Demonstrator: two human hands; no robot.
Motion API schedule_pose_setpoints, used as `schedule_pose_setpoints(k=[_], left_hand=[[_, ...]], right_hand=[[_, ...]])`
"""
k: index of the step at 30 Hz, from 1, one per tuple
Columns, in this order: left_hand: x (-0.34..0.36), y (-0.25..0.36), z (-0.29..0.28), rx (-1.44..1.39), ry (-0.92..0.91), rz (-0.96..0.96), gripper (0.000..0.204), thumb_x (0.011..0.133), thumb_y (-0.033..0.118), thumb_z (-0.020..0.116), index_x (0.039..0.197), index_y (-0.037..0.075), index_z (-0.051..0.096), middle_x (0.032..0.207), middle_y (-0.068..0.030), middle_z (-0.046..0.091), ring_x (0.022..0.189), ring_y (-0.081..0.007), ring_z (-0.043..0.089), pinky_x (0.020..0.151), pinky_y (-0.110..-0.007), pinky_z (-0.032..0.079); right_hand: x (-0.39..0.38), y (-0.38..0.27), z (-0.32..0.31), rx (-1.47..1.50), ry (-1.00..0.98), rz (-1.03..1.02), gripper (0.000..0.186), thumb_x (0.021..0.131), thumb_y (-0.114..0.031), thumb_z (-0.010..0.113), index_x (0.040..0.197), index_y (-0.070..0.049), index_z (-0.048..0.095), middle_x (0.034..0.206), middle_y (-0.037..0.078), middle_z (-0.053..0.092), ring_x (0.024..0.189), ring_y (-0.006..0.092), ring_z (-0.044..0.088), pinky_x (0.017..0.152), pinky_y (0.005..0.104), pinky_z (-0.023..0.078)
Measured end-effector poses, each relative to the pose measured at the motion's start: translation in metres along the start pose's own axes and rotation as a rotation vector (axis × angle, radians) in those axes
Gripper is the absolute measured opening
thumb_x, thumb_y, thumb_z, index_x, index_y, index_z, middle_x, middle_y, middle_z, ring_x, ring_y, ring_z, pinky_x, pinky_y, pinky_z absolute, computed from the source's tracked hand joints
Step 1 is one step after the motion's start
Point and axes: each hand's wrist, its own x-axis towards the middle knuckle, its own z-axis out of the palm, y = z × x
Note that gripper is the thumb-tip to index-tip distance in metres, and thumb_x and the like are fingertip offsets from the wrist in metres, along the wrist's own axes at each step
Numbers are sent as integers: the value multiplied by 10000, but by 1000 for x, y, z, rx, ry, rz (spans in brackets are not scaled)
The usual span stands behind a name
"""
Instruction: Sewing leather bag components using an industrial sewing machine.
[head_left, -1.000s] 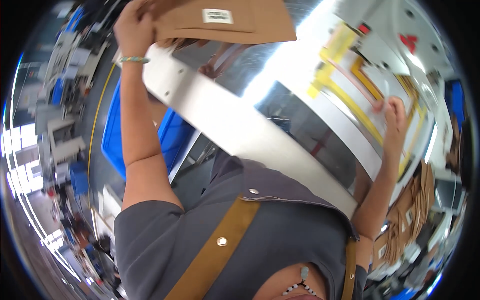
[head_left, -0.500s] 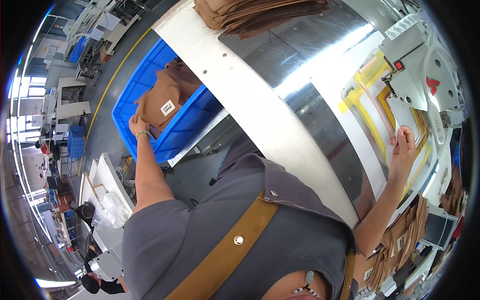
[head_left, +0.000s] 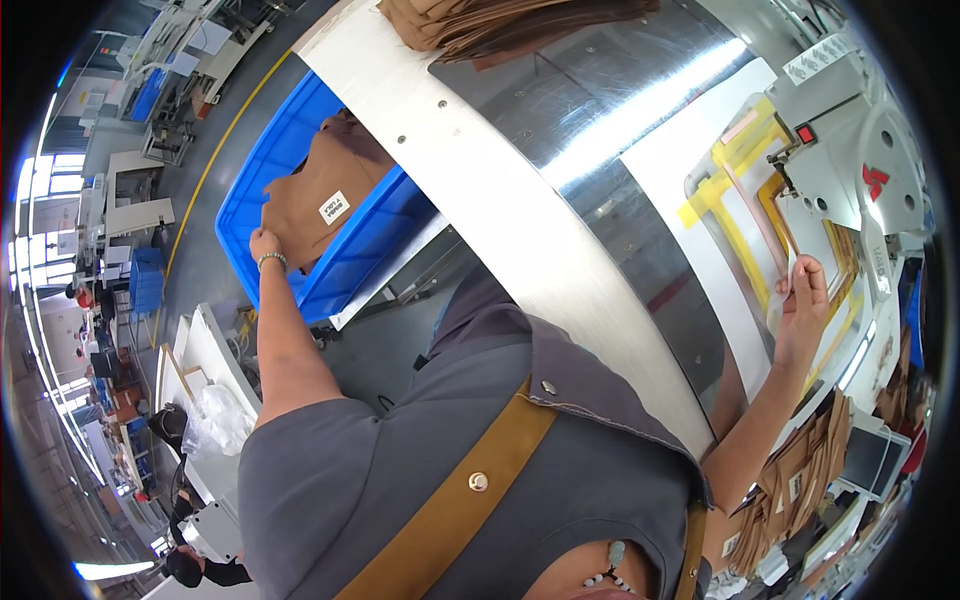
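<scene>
In the blue bin on the left, a brown fabric piece with a white printed label lies spread on other brown pieces. At its near left edge my left hand is closed on the piece, close to the bin's wall. On the right, my right hand pinches the edge of a thin whitish sheet between thumb and fingers. It is beside the yellow-taped sewing template, just in front of the white sewing machine head. Part of the sheet is hidden behind my fingers.
A stack of brown pieces rests at the far end of the metal-topped table. More brown pieces hang near a small screen at lower right. A clear plastic bag lies on the left-hand table; a co-worker is at lower left.
My left hand has moved slightly left and away, and the labelled piece, curled before, now lies flatter. My right hand has stayed nearly in place with the sheet.
</scene>
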Motion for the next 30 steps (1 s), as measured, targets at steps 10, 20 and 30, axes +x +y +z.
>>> schedule_pose_setpoints(k=[10, 20, 30], left_hand=[[-73, 139, 99, 535, -25, 1090, 620, 1034, 418, 620, 1563, 113, 515, 1640, -161, 464, 1512, -415, 399, 1217, -527, 360], [-32, 149, 143, 562, -163, 444, 654, 1074, 510, 525, 1531, 42, 538, 1566, -217, 527, 1447, -411, 490, 1183, -520, 402], [-252, 464, 81, -574, -325, 1121, 376, 1119, 191, 474, 1337, -45, 668, 1429, -177, 658, 1322, -326, 615, 1144, -435, 465]], right_hand=[[-17, -63, -8, -393, 76, 75, 143, 1000, -181, 713, 1091, -70, 718, 932, -60, 631, 809, 20, 509, 697, 207, 382], [19, -110, -89, -643, 137, -131, 228, 984, -220, 754, 1104, -26, 735, 966, -6, 729, 873, 70, 630, 815, 240, 501], [77, -48, -43, -977, -136, 142, 152, 944, -161, 714, 1058, -85, 781, 1003, 58, 765, 916, 160, 693, 841, 315, 545]])
